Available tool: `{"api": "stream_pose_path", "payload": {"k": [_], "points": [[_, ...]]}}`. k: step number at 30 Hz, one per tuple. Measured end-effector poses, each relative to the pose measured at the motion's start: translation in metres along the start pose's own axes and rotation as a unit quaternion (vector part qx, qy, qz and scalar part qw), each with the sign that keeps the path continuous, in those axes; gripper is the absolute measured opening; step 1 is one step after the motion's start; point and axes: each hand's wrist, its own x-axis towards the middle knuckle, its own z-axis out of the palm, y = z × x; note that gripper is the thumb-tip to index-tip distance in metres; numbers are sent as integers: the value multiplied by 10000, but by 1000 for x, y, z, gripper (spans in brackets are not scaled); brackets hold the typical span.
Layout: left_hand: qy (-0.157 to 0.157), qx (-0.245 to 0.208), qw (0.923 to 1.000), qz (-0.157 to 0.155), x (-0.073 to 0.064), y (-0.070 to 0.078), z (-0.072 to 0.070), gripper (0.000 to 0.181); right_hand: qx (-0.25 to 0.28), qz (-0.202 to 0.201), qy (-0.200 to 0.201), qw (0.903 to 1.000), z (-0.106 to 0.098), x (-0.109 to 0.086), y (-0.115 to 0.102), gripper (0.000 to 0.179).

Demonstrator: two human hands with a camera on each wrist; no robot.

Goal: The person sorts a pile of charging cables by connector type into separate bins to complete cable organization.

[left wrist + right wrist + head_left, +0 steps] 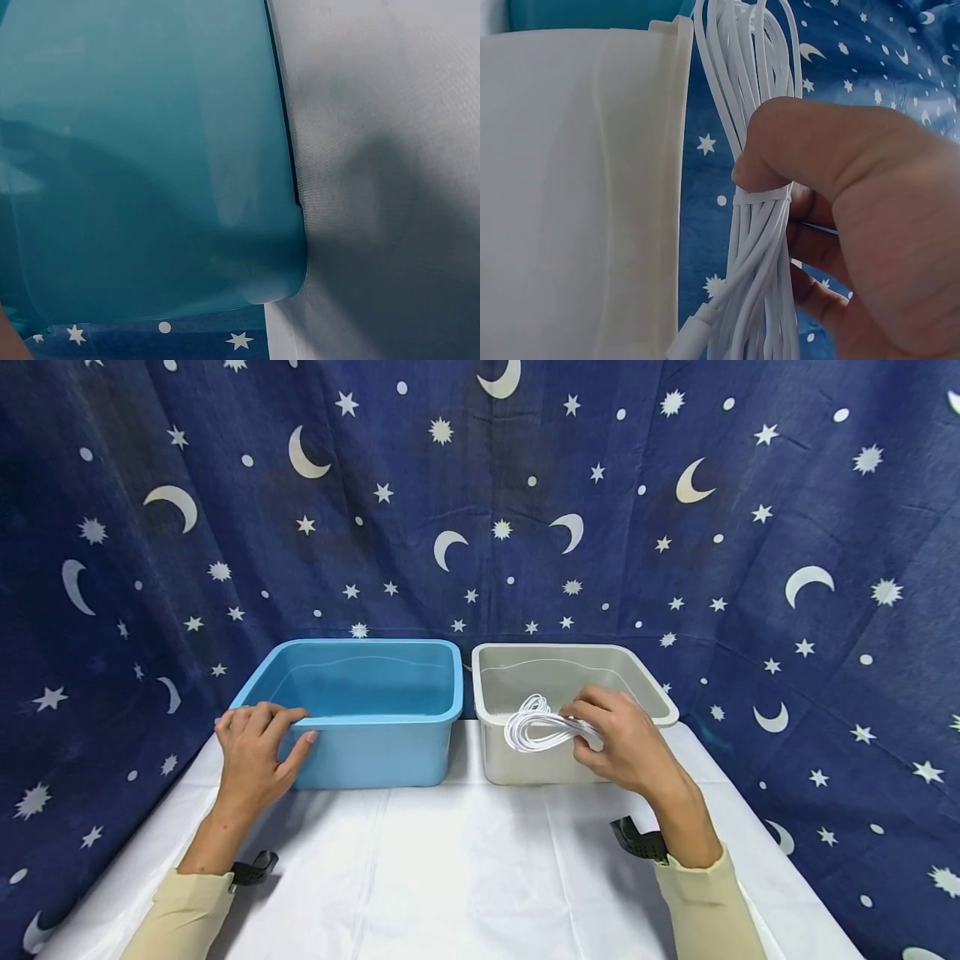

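Observation:
A coiled white cable [542, 727] is pinched between the thumb and fingers of my right hand [626, 739], in front of and above the grey bin's near rim. In the right wrist view a white band wraps the cable bundle [761, 247] just below the thumb, and a white connector [692, 335] hangs at its lower end. My left hand [255, 747] grips the near left corner of the blue bin [367, 753], its fingers over the rim and its thumb against the outer wall. The left wrist view shows mostly the blue bin's wall [150, 187].
The grey bin [525, 766] stands to the right of the blue one, with a narrow gap between them. Both sit on a white cloth [450, 868] near a dark blue curtain [480, 485] with moons and stars. Each wrist wears a black strap [639, 839].

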Motion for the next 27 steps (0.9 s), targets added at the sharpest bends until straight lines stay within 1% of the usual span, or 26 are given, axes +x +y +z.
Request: {"api": "stream_pose_path", "payload": {"k": [5,12,22,27], "points": [[-85,11,10000,-34,0,1,-1,56,-63,24,105,9999,3,4,7,36],[-143,44,9999,-60,1,0,-1,56,-245,153,375,9989,10,5,19,37],[-24,15,10000,-46,-3,-2,2,58,-377,269,658,9968,18,7,29,34],[-46,58,10000,-40,-2,-2,2,56,-419,234,796,9957,24,7,31,33]]}}
